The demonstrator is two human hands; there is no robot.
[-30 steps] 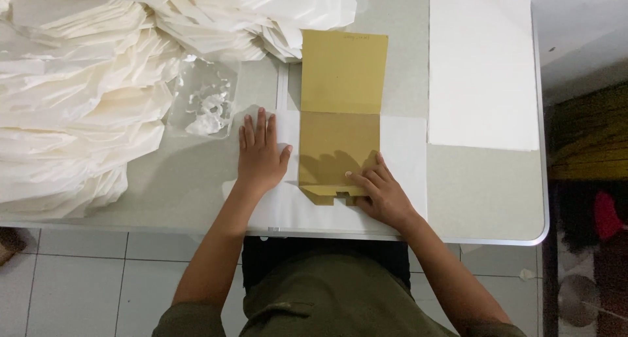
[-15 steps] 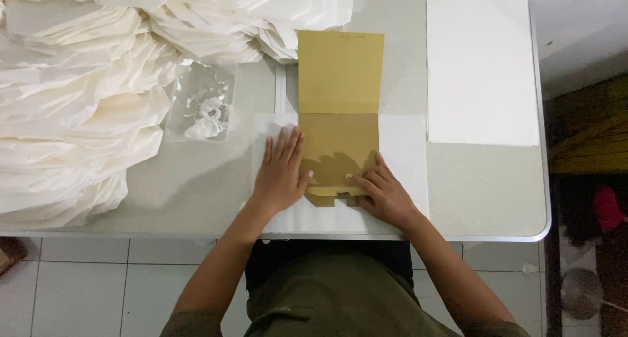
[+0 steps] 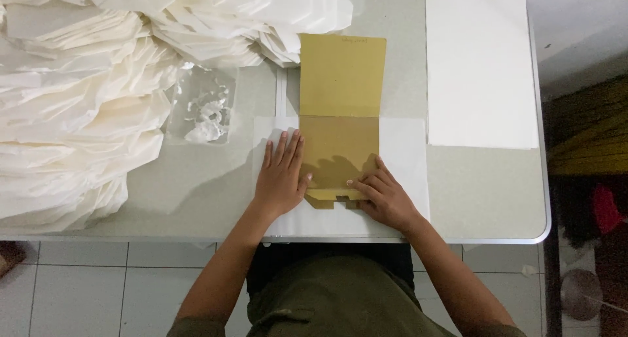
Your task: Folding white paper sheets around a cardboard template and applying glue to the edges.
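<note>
Overhead view of a person at a grey worktop [image 3: 484, 193], both bare hands pressed on paper. The landmark is a brown card template [image 3: 340, 121], lying flat near the middle of the worktop, its lower half beneath a translucent white sheet [image 3: 402, 147] that spreads out to either side of it. The left hand [image 3: 281, 177] lies palm down on the sheet just left of the template, fingers [image 3: 282, 147] straight and slightly spread, thumb touching the template's left edge; it grips nothing. The right hand [image 3: 383, 196] rests on the template's lower right corner, fingers [image 3: 366, 183] loosely bent and apart, tips pressing down on the covered card beside a notched bottom edge; it clamps nothing either. Left of the template, well apart, a large heap of folded white paper bags [image 3: 78, 101] covers the worktop and runs on behind the template's top edge. Between heap and template lies a clear plastic wrapper [image 3: 203, 111] with white scraps inside. Right of the template, a stack of plain white sheets [image 3: 481, 66] lies flat. Below the worktop's near edge, pale floor tiles [image 3: 78, 291] show.
</note>
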